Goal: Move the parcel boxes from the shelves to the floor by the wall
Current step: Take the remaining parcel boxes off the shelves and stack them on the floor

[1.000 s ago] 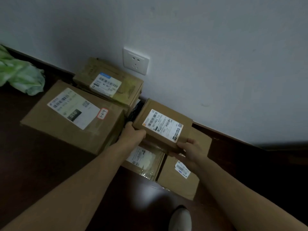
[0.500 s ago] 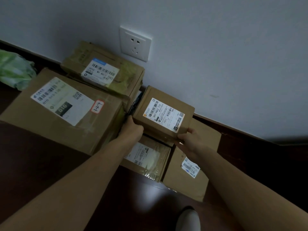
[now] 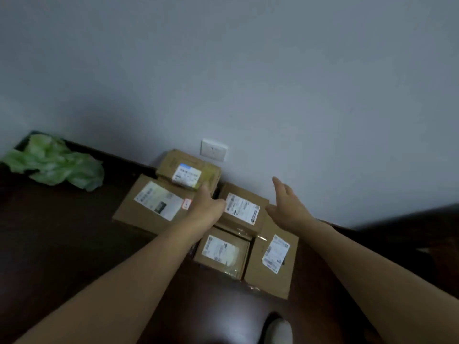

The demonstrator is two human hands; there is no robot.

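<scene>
Lower centre: a taped box (image 3: 222,252) and a long box (image 3: 273,256) lie side by side on the floor (image 3: 74,244). Stacked on their far ends, the small parcel box (image 3: 242,211) sits between the hands, long axis slanting toward lower right, by the wall (image 3: 298,120). The left hand (image 3: 207,207), loosely spread, is nearer, at the box's left edge. The right hand (image 3: 285,207), fingers straight, hovers clear.

Single head view, high up, facing down toward wall (image 3: 298,95)

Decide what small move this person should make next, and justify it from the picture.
Probably draw both arms back and turn for another parcel: the left hand and right hand are open and hold nothing, and the small box already rests on two lower boxes beside the wall.
</scene>
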